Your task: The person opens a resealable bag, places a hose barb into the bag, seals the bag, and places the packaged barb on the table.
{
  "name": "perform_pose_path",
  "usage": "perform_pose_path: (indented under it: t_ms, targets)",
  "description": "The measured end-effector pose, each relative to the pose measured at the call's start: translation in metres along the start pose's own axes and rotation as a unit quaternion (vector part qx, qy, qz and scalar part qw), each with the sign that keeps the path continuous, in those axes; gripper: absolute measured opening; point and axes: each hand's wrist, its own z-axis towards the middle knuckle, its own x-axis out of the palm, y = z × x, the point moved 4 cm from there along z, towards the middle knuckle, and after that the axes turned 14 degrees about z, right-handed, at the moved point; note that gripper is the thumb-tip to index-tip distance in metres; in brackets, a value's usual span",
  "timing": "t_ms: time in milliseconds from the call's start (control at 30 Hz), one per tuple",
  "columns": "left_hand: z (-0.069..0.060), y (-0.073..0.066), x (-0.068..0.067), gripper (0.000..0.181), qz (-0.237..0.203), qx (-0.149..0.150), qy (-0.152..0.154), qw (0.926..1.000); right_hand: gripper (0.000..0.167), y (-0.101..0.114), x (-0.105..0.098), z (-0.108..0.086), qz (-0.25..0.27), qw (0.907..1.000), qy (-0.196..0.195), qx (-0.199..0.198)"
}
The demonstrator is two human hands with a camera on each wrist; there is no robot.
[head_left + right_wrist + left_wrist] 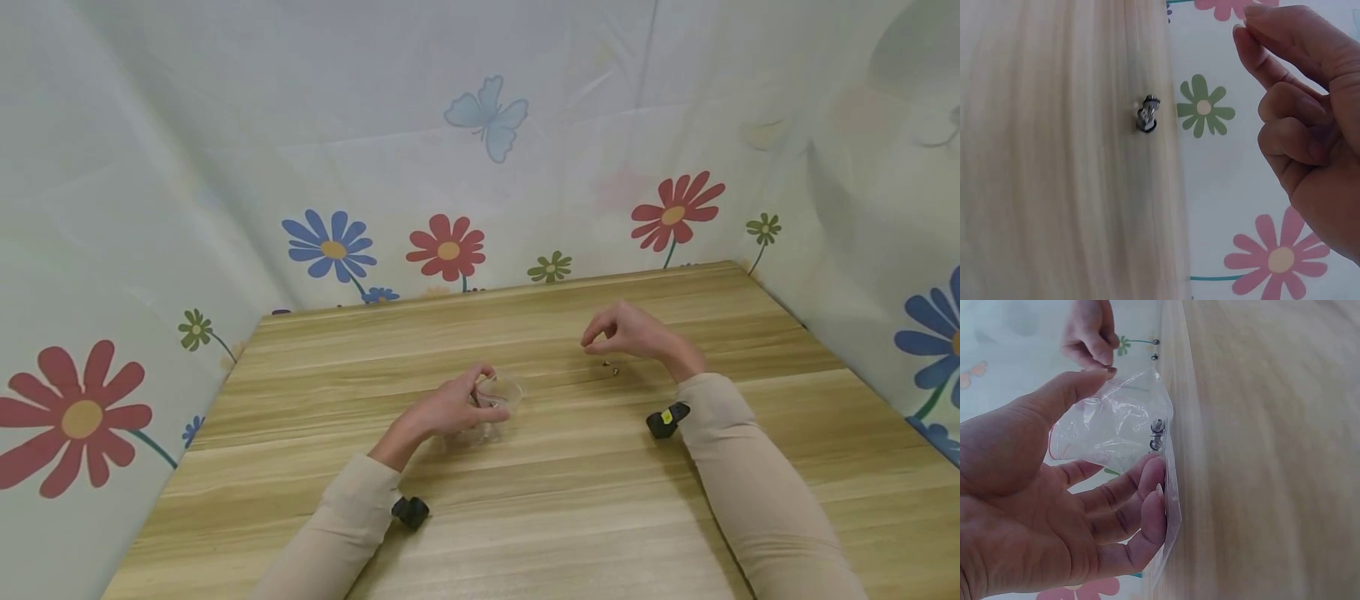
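A clear plastic bag (507, 390) (1119, 419) lies on the table, held by my left hand (457, 406) (1054, 481) with the thumb at its upper side and the fingers curled at its lower side. Small metal screws (1157, 434) show inside it. To the right, my right hand (630, 331) (1316, 106) hangs above the table, thumb and index fingertips close together, other fingers curled; nothing shows between them. Below it, small metal screws (611, 367) (1147, 114) rest on the wood.
The wooden table (525, 508) ends at the back against a curtain (360, 150) printed with flowers and a butterfly. More curtain stands along the left and right sides. A black camera is strapped at each wrist.
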Motion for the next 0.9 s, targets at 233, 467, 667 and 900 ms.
perform_pose_path:
  t_ms: [233,467,667,900]
  targets:
    - [0.000,0.000,0.000,0.067,-0.010,0.005,0.001,0.9999,0.011,-0.012,-0.005,-0.004,-0.021,0.9992,0.006,0.032]
    - [-0.001,-0.001,0.000,0.066,-0.017,0.004,-0.002,0.9998,0.009,-0.018,-0.006,-0.006,-0.026,0.9986,0.017,0.044]
    - [-0.001,-0.001,-0.001,0.065,-0.012,0.004,-0.003,0.9999,0.007,-0.023,-0.006,-0.008,-0.030,0.9985,0.027,0.036]
    - [-0.001,0.000,0.000,0.068,-0.005,0.000,0.001,1.0000,0.005,-0.028,-0.008,-0.016,-0.020,0.9962,0.055,0.065]
